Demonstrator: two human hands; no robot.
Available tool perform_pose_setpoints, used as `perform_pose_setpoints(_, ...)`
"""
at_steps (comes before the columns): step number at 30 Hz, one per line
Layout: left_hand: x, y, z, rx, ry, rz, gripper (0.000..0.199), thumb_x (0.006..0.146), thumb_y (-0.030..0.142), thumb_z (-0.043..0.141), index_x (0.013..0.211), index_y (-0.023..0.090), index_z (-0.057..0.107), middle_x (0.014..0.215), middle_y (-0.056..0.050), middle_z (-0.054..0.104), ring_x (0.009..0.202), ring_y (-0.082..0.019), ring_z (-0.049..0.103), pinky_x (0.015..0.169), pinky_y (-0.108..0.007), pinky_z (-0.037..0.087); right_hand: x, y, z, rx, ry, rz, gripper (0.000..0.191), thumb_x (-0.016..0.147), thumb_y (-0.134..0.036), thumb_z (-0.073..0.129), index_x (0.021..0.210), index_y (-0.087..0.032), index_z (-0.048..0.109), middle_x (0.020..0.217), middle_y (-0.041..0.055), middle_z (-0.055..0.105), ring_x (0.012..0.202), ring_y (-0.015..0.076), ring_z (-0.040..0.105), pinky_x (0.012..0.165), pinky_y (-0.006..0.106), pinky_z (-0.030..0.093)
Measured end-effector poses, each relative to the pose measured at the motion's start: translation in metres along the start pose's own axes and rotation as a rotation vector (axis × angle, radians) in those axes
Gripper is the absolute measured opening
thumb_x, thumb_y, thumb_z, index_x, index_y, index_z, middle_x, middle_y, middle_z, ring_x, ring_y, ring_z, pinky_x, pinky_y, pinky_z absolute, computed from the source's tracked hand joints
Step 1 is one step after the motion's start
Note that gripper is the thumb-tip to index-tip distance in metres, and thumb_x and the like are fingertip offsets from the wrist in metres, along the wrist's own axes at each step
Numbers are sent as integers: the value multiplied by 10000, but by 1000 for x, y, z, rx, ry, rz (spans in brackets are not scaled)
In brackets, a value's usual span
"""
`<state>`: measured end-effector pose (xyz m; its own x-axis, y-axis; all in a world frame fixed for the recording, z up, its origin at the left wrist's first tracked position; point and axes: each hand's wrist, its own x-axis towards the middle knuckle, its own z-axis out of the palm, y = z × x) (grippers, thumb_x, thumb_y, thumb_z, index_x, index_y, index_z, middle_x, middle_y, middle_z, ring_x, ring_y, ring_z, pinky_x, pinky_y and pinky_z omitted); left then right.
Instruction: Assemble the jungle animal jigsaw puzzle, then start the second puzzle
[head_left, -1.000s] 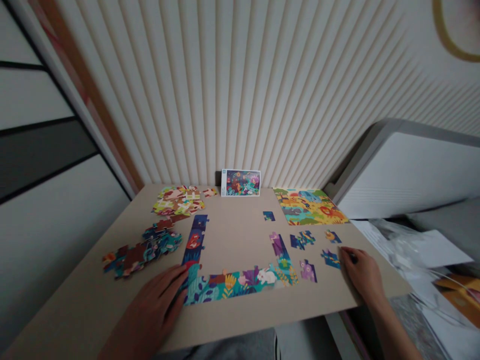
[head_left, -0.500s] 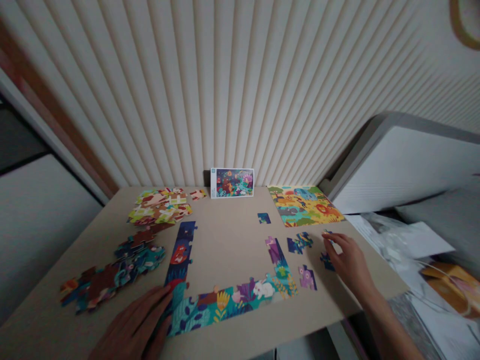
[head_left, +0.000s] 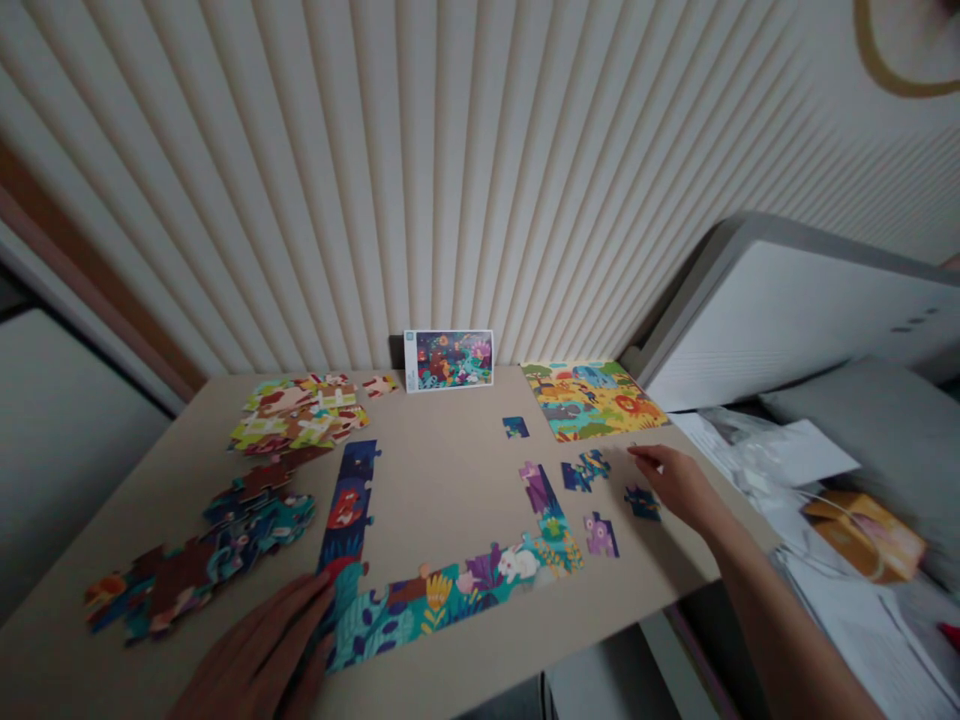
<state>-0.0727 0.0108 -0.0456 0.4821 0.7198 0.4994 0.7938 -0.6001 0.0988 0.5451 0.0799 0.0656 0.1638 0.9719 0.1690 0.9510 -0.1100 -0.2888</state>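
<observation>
My left hand (head_left: 259,645) lies with its fingers stretched out over the lower left corner of a partly joined jigsaw puzzle (head_left: 442,597). The joined pieces form a left side, a bottom row and a short right side. My right hand (head_left: 679,485) is raised above the table's right part, thumb and fingers pinched on a puzzle piece (head_left: 634,447) seen nearly edge-on; its picture is hidden. Below that hand lies a dark blue puzzle piece (head_left: 643,502). Nearby are a purple piece (head_left: 601,535), some blue pieces (head_left: 586,470) and a single blue piece (head_left: 515,428).
A picture card (head_left: 450,360) stands against the pleated curtain (head_left: 420,180). Behind my right hand lies a yellow animal picture (head_left: 592,400). On the left are a light-coloured heap of pieces (head_left: 300,410) and a darker heap (head_left: 217,550). Papers and plastic (head_left: 757,445) lie beyond the table's right edge.
My right hand has lifted a puzzle piece off the table at the right. The view has turned slightly to the right. My left hand stays on the puzzle's corner.
</observation>
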Motion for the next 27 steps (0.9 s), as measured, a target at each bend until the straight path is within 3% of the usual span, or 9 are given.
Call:
perform_pose_setpoints(5, 12, 4, -11, -77, 21, 16, 520, 984, 497, 564, 1472, 318, 553, 1430, -67, 644, 1209, -269, 669, 1054, -402, 553, -27, 41, -18, -37, -6, 108, 413, 889, -391, 521, 1127, -209, 805, 1011, 105, 804, 861, 293, 739, 793, 390, 547)
perform_pose_setpoints(8, 16, 5, -13, -94, 34, 21, 490, 992, 483, 561, 1450, 308, 577, 1395, -70, 667, 1180, -253, 685, 1080, -383, 540, -43, 46, -22, 1, -21, 121, 390, 889, -402, 551, 1126, -220, 802, 997, 97, 798, 859, 284, 733, 782, 375, 546)
perform_pose_setpoints(12, 12, 3, -8, -94, 49, 12, 464, 997, 491, 551, 1410, 289, 610, 1389, -77, 669, 1197, -249, 674, 1114, -377, 510, -48, 14, -12, 80, -78, -13, 360, 936, -421, 566, 1150, -239, 792, 1081, 99, 772, 922, 275, 719, 823, 365, 546)
perform_pose_setpoints(16, 8, 1, -1, -84, 63, -16, 455, 1012, 504, 514, 1373, 255, 635, 1391, -85, 664, 1221, -240, 657, 1147, -369, 468, -31, -38, 6, 116, -153, -210, 376, 984, -375, 539, 1247, -215, 755, 1136, 127, 723, 1021, 271, 681, 926, 381, 520)
perform_pose_setpoints(19, 7, 5, -3, -39, 41, -33, 456, 1009, 500, 524, 1373, 248, 634, 1414, -85, 649, 1246, -255, 639, 1146, -390, 457, -14, -63, 18, 61, -207, -311, 421, 957, -385, 617, 1324, -204, 717, 1132, 140, 695, 1045, 278, 651, 955, 390, 498)
perform_pose_setpoints(24, 13, 14, -12, 67, -54, -30, 477, 1009, 429, 523, 1437, 231, 588, 1466, -88, 609, 1277, -263, 607, 1117, -397, 461, 2, -71, 25, 18, -213, -316, 381, 866, -382, 725, 1190, -185, 757, 1167, 142, 677, 1068, 292, 631, 954, 401, 476)
perform_pose_setpoints(27, 25, 21, -21, 130, -81, 16, 417, 1005, 364, 496, 1355, 209, 658, 1393, -101, 662, 1205, -266, 638, 1052, -403, 494, 9, -69, 21, 83, -242, -247, 284, 815, -360, 746, 1042, -189, 740, 1013, 86, 708, 919, 252, 646, 835, 365, 487)
